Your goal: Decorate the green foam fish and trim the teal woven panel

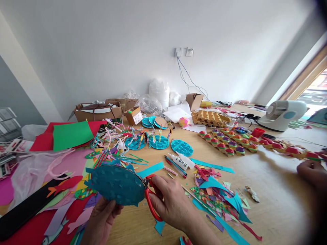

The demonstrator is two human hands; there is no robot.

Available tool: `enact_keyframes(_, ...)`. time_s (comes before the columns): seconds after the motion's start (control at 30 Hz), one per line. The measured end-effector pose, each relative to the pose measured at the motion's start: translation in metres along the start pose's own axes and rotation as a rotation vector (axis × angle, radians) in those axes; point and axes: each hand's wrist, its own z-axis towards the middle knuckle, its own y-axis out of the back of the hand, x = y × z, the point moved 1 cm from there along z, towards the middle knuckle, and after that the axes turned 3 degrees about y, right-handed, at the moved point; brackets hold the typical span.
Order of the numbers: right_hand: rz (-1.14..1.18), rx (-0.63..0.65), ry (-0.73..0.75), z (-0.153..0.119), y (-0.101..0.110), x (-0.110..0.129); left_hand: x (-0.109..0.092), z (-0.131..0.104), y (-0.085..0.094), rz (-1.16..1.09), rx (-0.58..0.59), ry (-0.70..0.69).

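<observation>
My left hand [106, 212] is closed on the lower edge of a blue paper-covered disc [116, 185], holding it tilted up above the table. Small paper tabs stick out around the disc's rim, and its face looks bumpy. In my right hand [170, 199] is a pair of red-handled scissors [152, 200], with fingers and thumb through the loops. The scissor blades lie along the disc's upper right edge, and part of them is hidden behind it. Just past the disc, a blue paper strip [150, 169] lies on the wood.
Blue woven discs [182, 147], glue bottles [178, 160] and pens [176, 166] lie ahead. Paper scraps [219, 194] pile to the right; coloured sheets [73, 135] and paper fish [65, 187] cover the left. Painted egg cartons [230, 141] and a fan [283, 115] stand beyond; another person's hand [311, 170] is far right.
</observation>
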Motion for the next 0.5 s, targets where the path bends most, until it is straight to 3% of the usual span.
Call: enact_keyframes(0.5,0.019,-0.026,-0.048,-0.011,-0.006,-0.006,0.000,-0.002,-0.003,0.013,0.004,-0.014)
